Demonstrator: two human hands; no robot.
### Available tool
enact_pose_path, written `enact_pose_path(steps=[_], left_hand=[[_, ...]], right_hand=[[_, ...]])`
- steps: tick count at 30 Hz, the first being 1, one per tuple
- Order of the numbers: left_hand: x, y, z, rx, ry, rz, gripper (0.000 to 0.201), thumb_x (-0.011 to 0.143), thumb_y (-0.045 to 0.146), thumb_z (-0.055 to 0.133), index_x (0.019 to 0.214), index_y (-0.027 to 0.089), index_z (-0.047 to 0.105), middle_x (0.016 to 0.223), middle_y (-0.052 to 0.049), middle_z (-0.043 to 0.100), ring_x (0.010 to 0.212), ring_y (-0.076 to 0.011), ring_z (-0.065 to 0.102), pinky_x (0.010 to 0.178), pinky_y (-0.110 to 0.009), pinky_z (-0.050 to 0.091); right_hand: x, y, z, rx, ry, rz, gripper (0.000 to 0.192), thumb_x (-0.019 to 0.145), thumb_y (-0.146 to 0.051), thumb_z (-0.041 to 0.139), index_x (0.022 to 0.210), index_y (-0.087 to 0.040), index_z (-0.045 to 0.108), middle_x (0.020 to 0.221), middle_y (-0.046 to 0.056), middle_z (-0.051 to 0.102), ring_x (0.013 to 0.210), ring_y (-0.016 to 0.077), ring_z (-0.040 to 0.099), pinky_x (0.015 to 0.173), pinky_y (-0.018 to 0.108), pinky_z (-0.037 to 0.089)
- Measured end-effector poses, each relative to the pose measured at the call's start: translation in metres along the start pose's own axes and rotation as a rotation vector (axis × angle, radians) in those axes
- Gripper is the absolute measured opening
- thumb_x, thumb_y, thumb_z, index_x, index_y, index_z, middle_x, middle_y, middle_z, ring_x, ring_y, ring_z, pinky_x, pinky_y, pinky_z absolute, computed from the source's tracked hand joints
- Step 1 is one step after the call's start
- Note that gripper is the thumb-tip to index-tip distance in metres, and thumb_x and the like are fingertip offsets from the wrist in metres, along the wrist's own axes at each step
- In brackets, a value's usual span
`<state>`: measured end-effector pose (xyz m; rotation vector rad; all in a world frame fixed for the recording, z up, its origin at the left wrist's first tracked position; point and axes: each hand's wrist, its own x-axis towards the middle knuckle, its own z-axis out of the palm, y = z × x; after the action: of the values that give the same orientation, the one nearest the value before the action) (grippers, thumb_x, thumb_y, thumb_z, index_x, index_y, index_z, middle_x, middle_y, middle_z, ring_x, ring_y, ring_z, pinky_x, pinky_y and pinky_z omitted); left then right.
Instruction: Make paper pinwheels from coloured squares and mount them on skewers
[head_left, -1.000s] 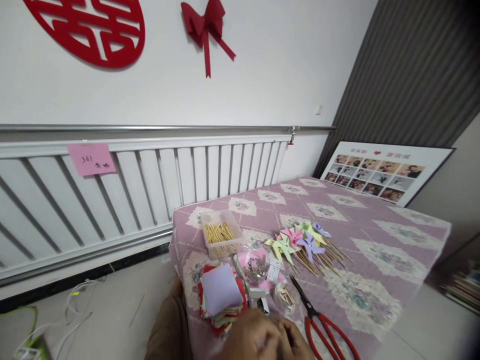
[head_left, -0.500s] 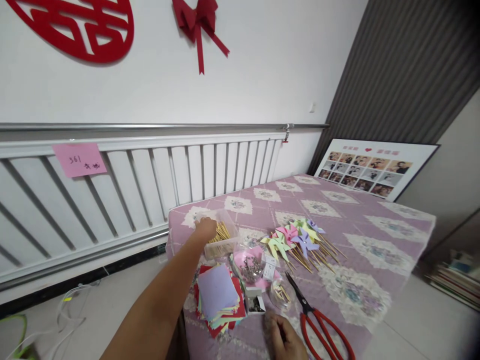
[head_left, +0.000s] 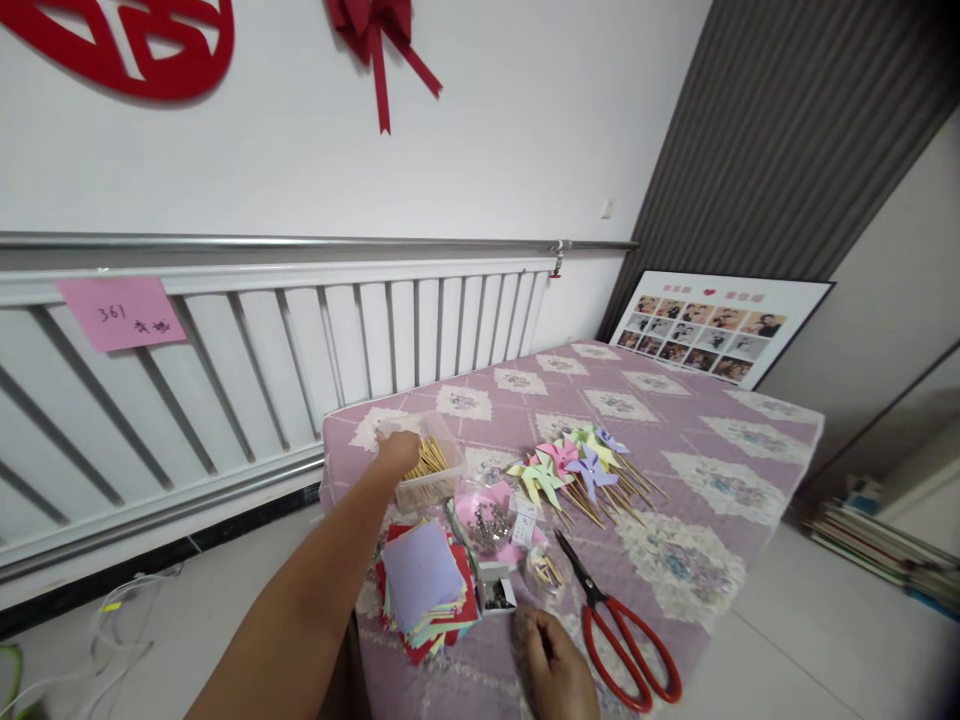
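Wooden sticks (head_left: 426,462) in the clear plastic box (head_left: 439,487) are what the left hand (head_left: 397,450) is now reaching into, just left of the frame's centre. A second ago both hands were bunched together at the bottom edge, close to the body; since then the left arm has been stretching out over the stack of coloured paper squares (head_left: 424,588), and over the last half second it is barely shifting, so the hand seems to be settling on the sticks rather than travelling. I judge that a stick is being picked for the next pinwheel. The left grip is curling down over the box's left end, fingers bent, but I cannot tell whether a stick is already pinched. The right hand (head_left: 559,665) is staying low at the bottom edge, fingers folded loosely, and whether anything small is inside is not visible.

The sticks are looking pale yellow, thin and straight, lying in a loose slanting bundle inside the box, which is sitting on the purple patterned counter (head_left: 675,420). Right of it, finished paper pinwheels (head_left: 574,465) are lying in a fan, and red-handled scissors (head_left: 619,630) are lying at lower right.
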<state>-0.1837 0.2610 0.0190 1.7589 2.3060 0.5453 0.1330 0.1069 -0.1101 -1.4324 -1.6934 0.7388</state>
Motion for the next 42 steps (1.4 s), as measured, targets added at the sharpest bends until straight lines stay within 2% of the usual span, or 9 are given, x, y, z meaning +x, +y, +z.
enact_pose_path(steps=[4,9,10,14,16,19,22,26,42], left_hand=[[-0.016,0.006,-0.021,-0.187,0.223,0.114,0.025,0.083,0.013,0.052,0.102,0.018,0.067,0.121,-0.009,0.063,0.120,-0.0244,0.051,0.108,-0.048,0.030],[-0.069,0.028,-0.026,-0.461,0.440,0.163,0.032,0.086,0.018,0.040,0.108,0.019,0.064,0.117,-0.009,0.064,0.109,-0.0191,0.058,0.094,-0.034,0.045],[-0.083,0.034,-0.020,-0.539,0.439,0.148,0.030,0.086,0.021,0.042,0.106,0.019,0.064,0.108,-0.008,0.068,0.098,-0.0184,0.063,0.085,-0.032,0.049],[-0.144,0.058,0.016,-1.380,0.268,-0.093,0.013,0.071,0.027,0.064,0.080,0.017,0.063,0.065,0.001,0.062,0.060,-0.0118,0.058,0.060,-0.024,0.046],[-0.168,0.071,0.034,-1.610,0.192,-0.195,0.017,0.067,0.028,0.069,0.076,0.017,0.059,0.064,0.003,0.059,0.058,-0.0092,0.056,0.058,-0.021,0.044],[-0.196,0.088,0.055,-1.760,0.157,-0.316,0.029,0.061,0.027,0.075,0.081,0.018,0.056,0.067,0.005,0.058,0.057,-0.0074,0.056,0.057,-0.019,0.043],[-0.215,0.101,0.068,-1.812,0.141,-0.412,0.045,0.059,0.025,0.078,0.097,0.020,0.053,0.074,0.004,0.059,0.060,-0.0078,0.058,0.060,-0.021,0.046],[-0.230,0.113,0.081,-1.777,0.102,-0.402,0.055,0.061,0.024,0.078,0.108,0.021,0.050,0.078,0.003,0.059,0.066,-0.0097,0.061,0.064,-0.023,0.048],[-0.239,0.109,0.116,-1.575,0.081,-0.387,0.031,0.064,0.032,0.074,0.086,0.018,0.058,0.072,0.002,0.060,0.063,-0.0095,0.058,0.063,-0.022,0.047]], right_hand=[[-0.001,0.000,0.000,0.008,-0.011,-0.014,0.033,0.087,-0.046,0.047,0.090,-0.021,0.068,0.088,0.007,0.075,0.082,0.0245,0.068,0.073,0.028,0.054],[-0.002,-0.007,-0.001,0.024,0.004,-0.041,0.030,0.087,-0.042,0.047,0.088,-0.021,0.068,0.087,0.006,0.074,0.081,0.0239,0.068,0.073,0.028,0.052],[-0.003,-0.008,-0.002,0.028,0.006,-0.041,0.029,0.087,-0.041,0.047,0.088,-0.021,0.068,0.086,0.006,0.074,0.080,0.0240,0.067,0.073,0.028,0.052],[-0.004,-0.011,-0.001,0.065,0.014,-0.042,0.028,0.087,-0.040,0.049,0.087,-0.020,0.068,0.084,0.007,0.073,0.078,0.0240,0.067,0.072,0.029,0.051],[-0.005,-0.011,0.000,0.097,0.022,-0.050,0.026,0.086,-0.038,0.051,0.087,-0.019,0.069,0.083,0.007,0.073,0.077,0.0235,0.066,0.071,0.029,0.050],[-0.007,-0.010,0.002,0.127,0.022,-0.054,0.024,0.086,-0.037,0.051,0.086,-0.019,0.068,0.080,0.006,0.072,0.074,0.0216,0.065,0.070,0.028,0.049],[-0.010,-0.011,0.003,0.146,0.011,-0.052,0.023,0.085,-0.037,0.053,0.084,-0.019,0.068,0.074,0.004,0.069,0.068,0.0196,0.061,0.065,0.027,0.048],[-0.013,-0.012,0.002,0.193,0.006,-0.056,0.023,0.083,-0.038,0.057,0.087,-0.019,0.070,0.071,0.002,0.068,0.063,0.0180,0.058,0.062,0.026,0.046],[-0.015,-0.010,-0.017,0.438,-0.001,-0.020,0.027,0.083,-0.042,0.055,0.082,-0.018,0.066,0.067,0.001,0.063,0.063,0.0172,0.055,0.061,0.027,0.045]])
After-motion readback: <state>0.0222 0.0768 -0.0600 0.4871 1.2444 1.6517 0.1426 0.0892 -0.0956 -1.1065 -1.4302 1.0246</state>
